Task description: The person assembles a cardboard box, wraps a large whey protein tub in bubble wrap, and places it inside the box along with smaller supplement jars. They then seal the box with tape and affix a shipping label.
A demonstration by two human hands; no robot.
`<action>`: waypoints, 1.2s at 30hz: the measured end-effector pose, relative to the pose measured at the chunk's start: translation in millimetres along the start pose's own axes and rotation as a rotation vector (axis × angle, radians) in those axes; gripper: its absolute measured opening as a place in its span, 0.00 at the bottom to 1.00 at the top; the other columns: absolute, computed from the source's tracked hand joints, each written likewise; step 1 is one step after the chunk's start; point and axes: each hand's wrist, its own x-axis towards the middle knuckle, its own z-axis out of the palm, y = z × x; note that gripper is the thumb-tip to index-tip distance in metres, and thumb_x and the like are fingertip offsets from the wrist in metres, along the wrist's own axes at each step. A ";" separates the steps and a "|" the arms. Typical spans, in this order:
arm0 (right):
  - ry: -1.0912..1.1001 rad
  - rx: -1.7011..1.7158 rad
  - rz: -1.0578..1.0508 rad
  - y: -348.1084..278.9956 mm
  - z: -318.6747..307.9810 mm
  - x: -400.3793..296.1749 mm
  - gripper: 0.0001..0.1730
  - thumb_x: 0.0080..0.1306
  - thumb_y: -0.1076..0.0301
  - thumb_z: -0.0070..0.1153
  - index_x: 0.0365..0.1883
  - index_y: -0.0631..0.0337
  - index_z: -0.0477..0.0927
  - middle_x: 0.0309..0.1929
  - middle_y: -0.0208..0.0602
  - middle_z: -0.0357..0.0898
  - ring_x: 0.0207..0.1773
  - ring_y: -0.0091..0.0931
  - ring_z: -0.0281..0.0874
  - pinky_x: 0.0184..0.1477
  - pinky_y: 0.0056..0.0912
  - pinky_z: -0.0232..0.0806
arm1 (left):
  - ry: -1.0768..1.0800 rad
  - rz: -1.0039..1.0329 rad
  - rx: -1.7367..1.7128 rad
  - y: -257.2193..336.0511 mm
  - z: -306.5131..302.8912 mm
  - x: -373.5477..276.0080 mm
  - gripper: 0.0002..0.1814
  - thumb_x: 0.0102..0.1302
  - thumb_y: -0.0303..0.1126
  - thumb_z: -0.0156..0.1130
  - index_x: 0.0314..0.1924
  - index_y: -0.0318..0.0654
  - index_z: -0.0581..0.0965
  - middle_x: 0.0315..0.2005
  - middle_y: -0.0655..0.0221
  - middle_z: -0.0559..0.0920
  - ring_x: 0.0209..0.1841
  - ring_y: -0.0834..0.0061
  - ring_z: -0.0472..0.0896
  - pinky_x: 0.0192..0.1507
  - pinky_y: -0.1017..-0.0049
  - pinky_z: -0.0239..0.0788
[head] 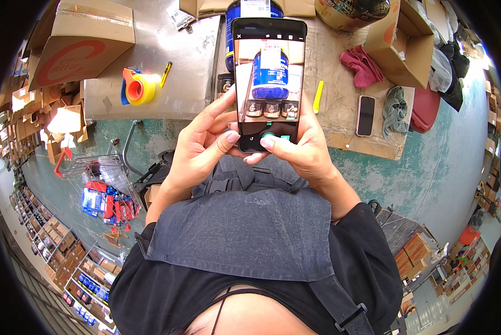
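Both my hands hold a black smartphone point(269, 83) upright above the table's near edge. My left hand point(206, 142) grips its left side, while my right hand point(309, 144) supports the right side with the thumb over the bottom of the screen. The screen displays a camera view of a blue tub and several small dark jars. Behind the phone, partly hidden by it, stands the real blue plastic tub point(230, 46) with a paper label on top. A small black jar point(225, 83) shows just left of the phone; any other jars are hidden.
A tape dispenser with yellow tape point(143, 89), a yellow utility knife point(165, 74) and a cardboard box point(87, 46) are at left. Rightward lie a yellow strip-like tool point(318, 97), red cloth point(361, 66), second phone point(365, 116), grey-green cloth point(395, 112) and open carton point(409, 46). A wire cart point(104, 163) stands lower left.
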 end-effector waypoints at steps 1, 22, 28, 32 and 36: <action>-0.001 0.004 0.002 -0.6 0.4 0.2 0.43 0.62 0.82 0.56 0.73 0.55 0.51 0.61 0.41 0.71 0.59 0.32 0.78 0.45 0.37 0.84 | 0.001 -0.001 -0.002 0.0 0.2 0.1 0.34 0.73 0.20 0.54 0.76 0.39 0.56 0.62 0.50 0.74 0.60 0.65 0.78 0.51 0.69 0.81; -0.047 -0.094 -0.008 25.5 -3.8 21.0 0.44 0.66 0.76 0.56 0.75 0.54 0.46 0.64 0.43 0.68 0.62 0.33 0.75 0.46 0.42 0.83 | 0.111 -0.012 -0.247 -38.6 -15.8 8.2 0.28 0.80 0.40 0.47 0.73 0.34 0.61 0.58 0.60 0.78 0.57 0.74 0.78 0.59 0.71 0.69; -0.232 -0.605 -0.026 71.3 -31.7 77.6 0.37 0.72 0.59 0.59 0.74 0.59 0.57 0.57 0.38 0.72 0.55 0.23 0.76 0.41 0.26 0.78 | 0.301 -0.036 -0.376 -84.2 -63.1 7.9 0.24 0.79 0.41 0.47 0.66 0.34 0.67 0.53 0.63 0.81 0.52 0.72 0.82 0.52 0.69 0.78; 0.234 -1.022 -0.208 69.4 -83.3 156.0 0.30 0.67 0.51 0.61 0.58 0.64 0.76 0.55 0.52 0.77 0.53 0.40 0.79 0.57 0.41 0.70 | 0.469 -0.040 -0.255 -132.4 -131.4 16.1 0.21 0.79 0.42 0.48 0.63 0.36 0.71 0.48 0.66 0.84 0.44 0.75 0.86 0.42 0.72 0.83; 0.706 -1.485 -0.457 68.4 -149.8 246.7 0.50 0.60 0.48 0.68 0.69 0.70 0.60 0.60 0.59 0.68 0.63 0.51 0.66 0.67 0.50 0.59 | 0.661 -0.100 0.093 -191.8 -223.5 41.4 0.17 0.79 0.33 0.47 0.60 0.35 0.76 0.45 0.69 0.85 0.43 0.82 0.82 0.47 0.78 0.75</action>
